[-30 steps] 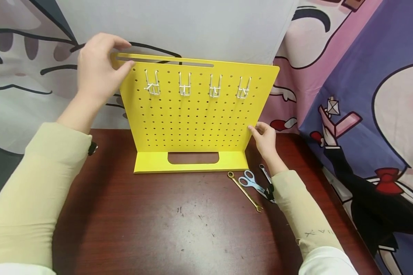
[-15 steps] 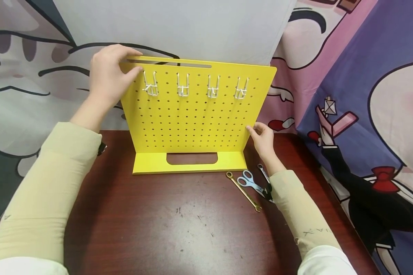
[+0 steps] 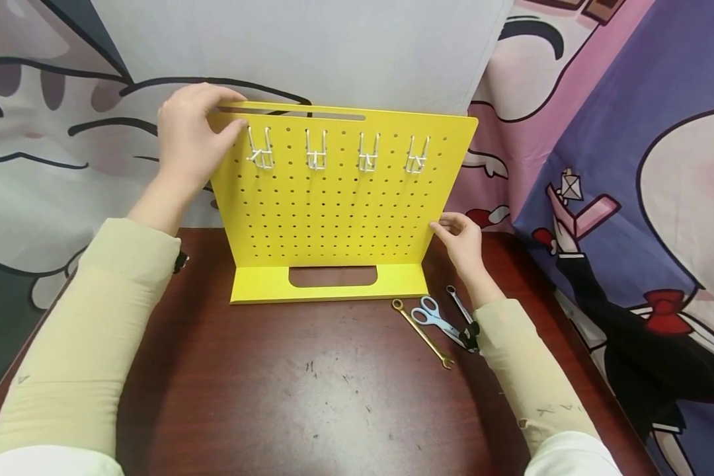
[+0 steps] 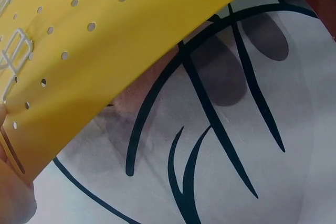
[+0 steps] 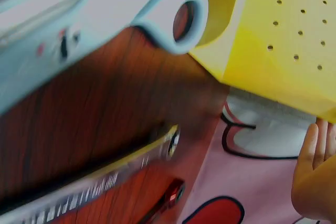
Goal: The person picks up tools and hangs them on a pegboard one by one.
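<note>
A yellow pegboard [image 3: 339, 211] stands upright on its flat foot, with several white wire hooks [image 3: 316, 158] in a row near its top. My left hand [image 3: 190, 135] grips its upper left corner, thumb in front by the slot and fingers over the top edge. At the lower right edge, my right hand [image 3: 463, 248] pinches the board, thumb in front and fingers mostly hidden behind. Close to that hand lie light-blue scissors [image 3: 434, 317], a gold combination wrench [image 3: 422, 334] and a silver wrench [image 3: 459, 301] partly hidden by the right wrist.
The dark reddish-brown table [image 3: 285, 390] spreads in front of the board. Behind it hangs a printed cartoon cloth [image 3: 30, 165], and a purple and pink one [image 3: 619, 165] borders the right side.
My left hand has slid a little to the right onto the board's corner. The right hand has shifted slightly at the edge. The board and tools keep their places on the table.
</note>
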`<state>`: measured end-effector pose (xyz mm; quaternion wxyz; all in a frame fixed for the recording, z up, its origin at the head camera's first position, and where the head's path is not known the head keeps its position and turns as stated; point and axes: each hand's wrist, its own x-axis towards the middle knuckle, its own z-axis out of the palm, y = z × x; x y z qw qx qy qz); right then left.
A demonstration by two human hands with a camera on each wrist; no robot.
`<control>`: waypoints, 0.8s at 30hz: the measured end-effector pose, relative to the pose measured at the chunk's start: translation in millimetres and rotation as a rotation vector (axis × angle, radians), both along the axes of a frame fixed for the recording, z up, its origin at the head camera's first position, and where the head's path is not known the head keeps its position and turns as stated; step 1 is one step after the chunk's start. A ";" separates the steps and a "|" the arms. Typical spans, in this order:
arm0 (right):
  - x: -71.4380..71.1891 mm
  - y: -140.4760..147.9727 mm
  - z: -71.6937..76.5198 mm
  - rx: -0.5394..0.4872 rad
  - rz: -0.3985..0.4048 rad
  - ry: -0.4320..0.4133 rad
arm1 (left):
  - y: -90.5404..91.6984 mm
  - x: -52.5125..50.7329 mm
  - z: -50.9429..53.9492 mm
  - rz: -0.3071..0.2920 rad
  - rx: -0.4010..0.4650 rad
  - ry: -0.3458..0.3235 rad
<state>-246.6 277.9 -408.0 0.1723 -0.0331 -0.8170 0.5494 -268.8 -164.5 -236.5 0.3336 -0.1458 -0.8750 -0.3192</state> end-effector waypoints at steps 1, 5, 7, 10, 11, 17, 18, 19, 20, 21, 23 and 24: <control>1.6 3.2 0.6 0.002 0.011 -0.003 | 0.0 -0.2 -0.4 -0.001 -0.002 0.005; 8.5 18.5 2.0 0.024 0.061 -0.030 | 0.1 -0.8 -1.7 -0.005 -0.008 0.030; 11.7 26.9 1.4 0.043 0.086 -0.045 | 0.1 -1.1 -2.3 -0.009 -0.008 0.045; 18.0 39.0 -0.1 0.074 0.112 -0.073 | 0.0 -1.2 -3.1 -0.014 -0.008 0.063; 20.3 43.0 -0.6 0.089 0.114 -0.080 | -0.1 -1.1 -3.2 -0.014 -0.010 0.068; 35.6 66.4 -5.3 0.223 0.097 -0.117 | -0.6 -1.5 -4.2 -0.014 -0.029 0.085; 37.6 70.7 -7.2 0.240 0.097 -0.122 | -0.8 -1.7 -4.4 -0.016 -0.031 0.088; 39.4 74.9 -8.9 0.254 0.093 -0.129 | -1.0 -1.9 -4.7 -0.016 -0.034 0.088; 41.1 79.2 -10.8 0.270 0.090 -0.138 | -1.3 -2.1 -5.1 -0.016 -0.035 0.089; 42.9 83.4 -12.7 0.283 0.087 -0.148 | -1.5 -2.2 -5.2 -0.016 -0.036 0.088; 46.3 91.0 -17.0 0.315 0.078 -0.166 | -1.9 -2.6 -5.6 -0.016 -0.040 0.090; 48.1 94.2 -18.9 0.327 0.074 -0.175 | -2.1 -2.7 -5.8 -0.016 -0.041 0.091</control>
